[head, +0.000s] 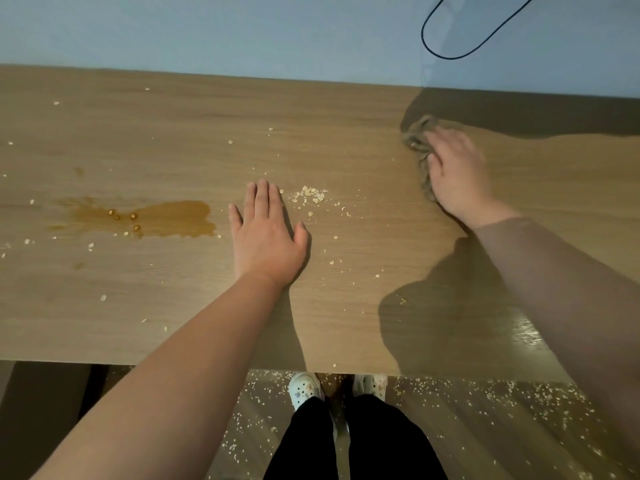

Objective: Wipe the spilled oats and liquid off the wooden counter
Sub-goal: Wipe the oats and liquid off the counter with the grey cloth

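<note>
The wooden counter [166, 133] spans the view. A brown liquid puddle [162, 219] lies at the left, with a few soaked oats in it. A small heap of oats [309, 195] sits near the middle, and loose flakes are scattered all over the top. My left hand [268, 233] rests flat on the wood, fingers straight, just left of the heap. My right hand [457, 171] presses a crumpled grey-brown cloth [417, 138] onto the counter at the right; the hand is blurred and covers most of the cloth.
A black cable [450, 53] loops against the pale blue wall behind the counter. Below the counter's front edge, several oats litter the floor [485, 410] around my feet in white clogs [304, 388]. A wet sheen [524, 329] shows near the front right.
</note>
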